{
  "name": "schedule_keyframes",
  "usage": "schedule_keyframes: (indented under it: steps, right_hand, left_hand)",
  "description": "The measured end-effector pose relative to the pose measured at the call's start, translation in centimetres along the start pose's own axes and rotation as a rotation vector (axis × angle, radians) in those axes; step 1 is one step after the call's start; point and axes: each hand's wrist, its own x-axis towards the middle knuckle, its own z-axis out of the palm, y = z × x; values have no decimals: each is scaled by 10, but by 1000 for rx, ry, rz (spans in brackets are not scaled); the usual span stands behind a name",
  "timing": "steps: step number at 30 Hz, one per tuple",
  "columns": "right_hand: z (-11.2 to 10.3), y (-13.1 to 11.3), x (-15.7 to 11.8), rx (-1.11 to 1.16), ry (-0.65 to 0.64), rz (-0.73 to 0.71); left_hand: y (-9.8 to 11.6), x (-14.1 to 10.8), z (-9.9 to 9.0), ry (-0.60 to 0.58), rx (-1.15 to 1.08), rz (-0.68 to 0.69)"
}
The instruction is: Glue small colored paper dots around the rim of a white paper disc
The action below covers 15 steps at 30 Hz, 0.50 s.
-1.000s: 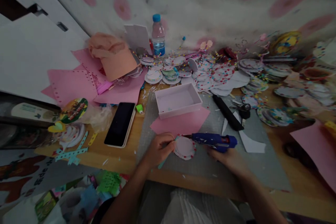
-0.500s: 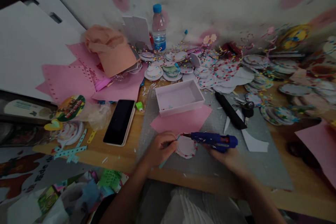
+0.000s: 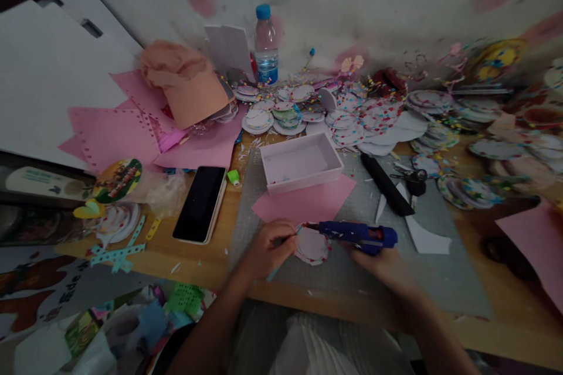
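Note:
My right hand [image 3: 382, 265] is wrapped round the handle of a blue hot glue gun [image 3: 352, 234], held on its side with the nozzle toward the left. The nozzle tip is at the upper left rim of a round white paper disc [image 3: 312, 245] with red and coloured bits round its edge. My left hand [image 3: 276, 244] pinches a thin teal stick [image 3: 273, 272]; its upper end meets the disc's rim beside the nozzle, and its exact kind is unclear. The disc lies on a grey cutting mat [image 3: 338, 281]. Whether my left fingers also touch the disc is hidden.
Behind the disc, a white open box [image 3: 301, 165] stands on pink paper [image 3: 303, 202]. A phone [image 3: 200, 205] lies left; a black cutter-like tool [image 3: 387, 184] and keys [image 3: 416, 181] lie right. Stacks of decorated discs [image 3: 347, 123] and a water bottle [image 3: 266, 47] line the back.
The glue gun has shifted very slightly to the left, its nozzle still at the disc's rim. My left hand and the disc stay almost where they were.

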Motion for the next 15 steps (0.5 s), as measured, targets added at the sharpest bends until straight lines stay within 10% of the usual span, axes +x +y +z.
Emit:
schedule_keyframes:
  steps: [15]
  right_hand:
    - [1, -2, 0, -14, 5, -43]
  left_hand:
    - [-1, 0, -1, 3, -9, -18]
